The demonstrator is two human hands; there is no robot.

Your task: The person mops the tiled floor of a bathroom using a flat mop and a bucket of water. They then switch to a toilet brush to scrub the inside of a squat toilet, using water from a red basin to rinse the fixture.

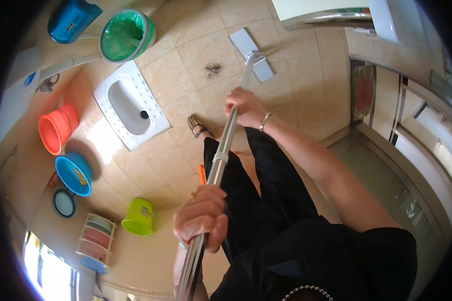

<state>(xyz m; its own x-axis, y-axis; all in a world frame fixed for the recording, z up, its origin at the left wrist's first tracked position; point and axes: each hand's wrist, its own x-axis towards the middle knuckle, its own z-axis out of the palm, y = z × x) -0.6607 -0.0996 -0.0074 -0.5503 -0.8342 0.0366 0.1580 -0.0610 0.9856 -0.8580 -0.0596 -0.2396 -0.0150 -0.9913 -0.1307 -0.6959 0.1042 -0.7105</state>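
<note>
Both of my hands are wrapped round the metal pole of a flat mop (pixel 227 136). My left hand (pixel 201 216) grips it low in the view, close to my body. Farther down the pole, my right hand (pixel 244 106) is closed on it near the mop head. The light grey rectangular mop head (pixel 243 42) lies on the tiled floor (pixel 196 45). To its left on the tiles is a dark patch of what looks like hair or dirt (pixel 213 69).
Left of me is a white squat toilet (pixel 153 118), with a green-lined bin (pixel 149 35) beyond it. A red bucket (pixel 51 131), blue basin (pixel 70 173), lime bucket (pixel 138 218) and plastic rack (pixel 96 236) stand along the left. A glass panel (pixel 381 185) is at right.
</note>
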